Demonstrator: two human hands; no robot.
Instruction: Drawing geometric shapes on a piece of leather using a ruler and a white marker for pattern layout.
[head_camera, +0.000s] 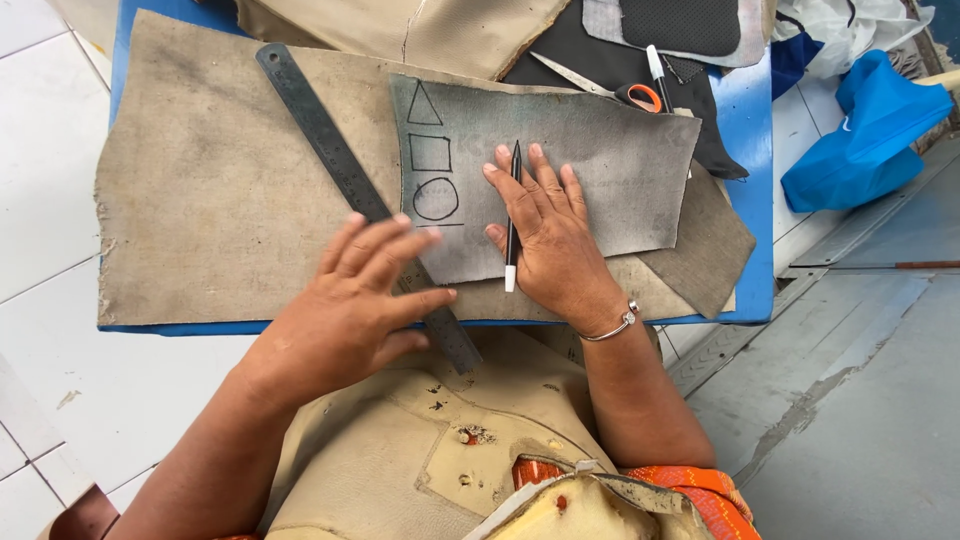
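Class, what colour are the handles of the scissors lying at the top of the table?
Orange, on the metal scissors; seen in the head view.

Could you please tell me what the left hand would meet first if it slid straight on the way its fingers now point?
Probably the grey fabric piece with the drawn triangle, square and circle. The left hand lies on the long dark metal ruler, fingers pointing up-right at that piece's lower left corner, just ahead.
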